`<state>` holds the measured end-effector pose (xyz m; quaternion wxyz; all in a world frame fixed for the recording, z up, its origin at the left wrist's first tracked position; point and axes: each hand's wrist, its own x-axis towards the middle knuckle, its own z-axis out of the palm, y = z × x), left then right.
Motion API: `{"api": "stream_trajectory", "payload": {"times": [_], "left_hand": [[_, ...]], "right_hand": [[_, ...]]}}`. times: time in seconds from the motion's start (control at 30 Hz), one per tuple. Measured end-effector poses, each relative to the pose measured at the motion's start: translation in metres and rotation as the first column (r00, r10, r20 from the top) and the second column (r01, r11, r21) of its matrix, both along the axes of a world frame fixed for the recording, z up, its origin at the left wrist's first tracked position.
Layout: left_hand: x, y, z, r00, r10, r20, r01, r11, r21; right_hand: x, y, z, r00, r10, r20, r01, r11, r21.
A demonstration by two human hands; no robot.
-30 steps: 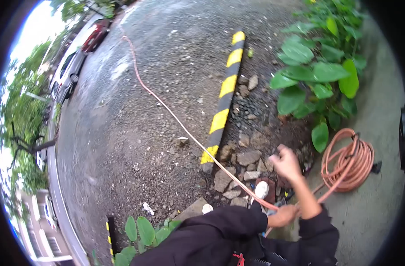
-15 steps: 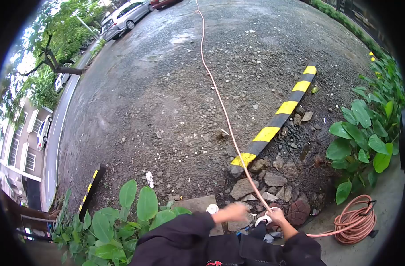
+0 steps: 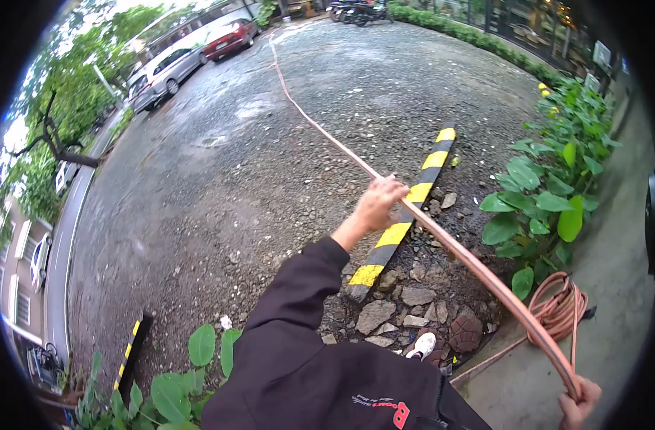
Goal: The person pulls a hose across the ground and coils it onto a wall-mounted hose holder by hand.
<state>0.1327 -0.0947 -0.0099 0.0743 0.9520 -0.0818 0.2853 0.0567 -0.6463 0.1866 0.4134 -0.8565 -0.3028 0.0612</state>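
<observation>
A long pinkish hose (image 3: 478,271) runs from the far end of the lot, across my front, to the lower right. My left hand (image 3: 376,205), arm stretched forward, is closed around it above the yellow-and-black striped parking curb (image 3: 393,235). Down at the lower right, my right hand (image 3: 581,405) grips the same hose, which is raised off the ground between the two hands. Beside that hand, a coil of the hose (image 3: 562,307) lies on the concrete strip, with one length running from it toward my feet.
Broken stones (image 3: 376,315) lie by the curb, near my white shoe (image 3: 423,345). Leafy plants (image 3: 549,201) line the right side, and more leaves (image 3: 173,394) grow at lower left. A second striped curb (image 3: 130,351) is there too. Parked cars (image 3: 177,68) stand far off.
My left hand has reached forward and taken hold of the hose. My right hand, still on it, has swung out to the lower right, lifting the hose. The view has shifted.
</observation>
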Motion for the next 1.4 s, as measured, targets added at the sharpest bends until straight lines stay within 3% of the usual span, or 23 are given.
{"api": "stream_trajectory", "payload": {"times": [0.07, 0.1, 0.13, 0.17, 0.2, 0.27, 0.33, 0.43, 0.53, 0.6, 0.67, 0.7, 0.73, 0.87, 0.93, 1.0, 1.07, 1.13, 1.2, 1.3, 1.33, 1.37, 1.4], "left_hand": [[0.013, 0.009, 0.021, 1.000, 0.000, 0.016, 0.001, 0.999, -0.045], [0.019, 0.013, 0.027, 1.000, -0.005, 0.015, 0.005, 0.999, -0.043], [0.024, 0.017, 0.028, 0.999, 0.035, -0.041, -0.039, 0.995, -0.091], [0.031, 0.028, 0.014, 0.947, 0.259, -0.188, -0.225, 0.957, 0.185], [0.034, 0.042, -0.018, 0.950, 0.193, -0.245, -0.188, 0.981, 0.042], [0.030, 0.031, -0.034, 0.956, 0.279, -0.090, -0.288, 0.951, -0.114], [0.033, 0.003, -0.040, 0.962, 0.261, -0.084, -0.264, 0.964, -0.031], [0.059, -0.067, -0.048, 0.953, 0.074, -0.292, -0.064, 0.997, 0.044], [0.088, -0.133, -0.075, 0.958, -0.136, -0.252, 0.134, 0.991, -0.027], [0.095, -0.152, -0.104, 0.932, -0.172, -0.318, 0.187, 0.982, 0.017], [0.094, -0.152, -0.141, 0.797, -0.187, -0.575, 0.306, 0.945, 0.116], [0.086, -0.150, -0.155, 0.758, -0.180, -0.627, 0.387, 0.898, 0.210], [0.077, -0.144, -0.169, 0.677, -0.171, -0.716, 0.382, 0.913, 0.144], [0.058, -0.124, -0.217, 0.684, -0.165, -0.711, 0.366, 0.920, 0.139], [0.054, -0.119, -0.234, 0.695, -0.226, -0.682, 0.441, 0.884, 0.157], [0.062, -0.103, -0.256, 0.567, -0.395, -0.723, 0.412, 0.896, -0.165], [0.055, -0.099, -0.225, 0.738, -0.246, -0.629, 0.337, 0.941, 0.027], [0.054, -0.090, -0.210, 0.733, -0.176, -0.657, 0.336, 0.933, 0.126], [0.048, -0.070, -0.222, 0.681, -0.133, -0.720, 0.283, 0.955, 0.091], [-0.014, -0.021, -0.235, 0.820, -0.115, -0.561, 0.073, 0.993, -0.097], [-0.046, 0.004, -0.244, 0.876, -0.103, -0.471, 0.055, 0.992, -0.115], [-0.088, 0.024, -0.241, 0.871, 0.110, -0.479, -0.146, 0.988, -0.039], [-0.134, 0.039, -0.216, 0.754, 0.283, -0.593, -0.345, 0.938, 0.008]], "right_hand": [[-0.021, -0.028, 0.001, 0.979, -0.085, 0.188, 0.034, 0.966, 0.255], [-0.032, -0.044, -0.002, 0.977, -0.104, 0.186, 0.054, 0.965, 0.256], [-0.044, -0.062, -0.006, 0.970, -0.194, 0.148, 0.116, 0.900, 0.421], [-0.054, -0.079, -0.010, 0.953, -0.284, 0.101, 0.179, 0.802, 0.569], [-0.076, -0.106, -0.011, 0.920, -0.374, 0.115, 0.256, 0.798, 0.546], [-0.091, -0.143, -0.038, 0.759, -0.633, 0.152, 0.391, 0.631, 0.670], [-0.125, -0.215, -0.061, 0.743, -0.637, -0.205, 0.485, 0.301, 0.821], [-0.140, -0.192, -0.043, 0.746, -0.618, -0.249, 0.521, 0.308, 0.796], [-0.140, -0.191, -0.057, 0.726, -0.668, -0.166, 0.528, 0.386, 0.757], [-0.148, -0.192, -0.061, 0.718, -0.687, -0.117, 0.547, 0.452, 0.705], [-0.156, -0.191, -0.071, 0.738, -0.668, -0.101, 0.537, 0.490, 0.687], [-0.161, -0.189, -0.073, 0.694, -0.713, -0.103, 0.551, 0.433, 0.714], [-0.164, -0.189, -0.072, 0.690, -0.715, -0.114, 0.558, 0.424, 0.714], [-0.188, -0.183, -0.052, 0.628, -0.772, -0.098, 0.603, 0.404, 0.688], [-0.202, -0.180, -0.036, 0.756, -0.653, -0.047, 0.475, 0.497, 0.726], [-0.200, -0.164, -0.020, 0.770, -0.636, -0.057, 0.456, 0.485, 0.746], [-0.201, -0.153, -0.004, 0.798, -0.602, -0.002, 0.410, 0.541, 0.734], [-0.198, -0.154, 0.005, 0.743, -0.670, -0.003, 0.458, 0.505, 0.731], [-0.189, -0.149, 0.011, 0.709, -0.705, 0.023, 0.468, 0.494, 0.733], [-0.162, -0.142, 0.000, 0.726, -0.679, -0.110, 0.487, 0.394, 0.780], [-0.143, -0.132, -0.010, 0.645, -0.741, -0.189, 0.560, 0.289, 0.777], [-0.120, -0.118, -0.028, 0.642, -0.724, -0.253, 0.607, 0.278, 0.745], [-0.097, -0.105, -0.046, 0.634, -0.706, -0.316, 0.652, 0.268, 0.709]]}}
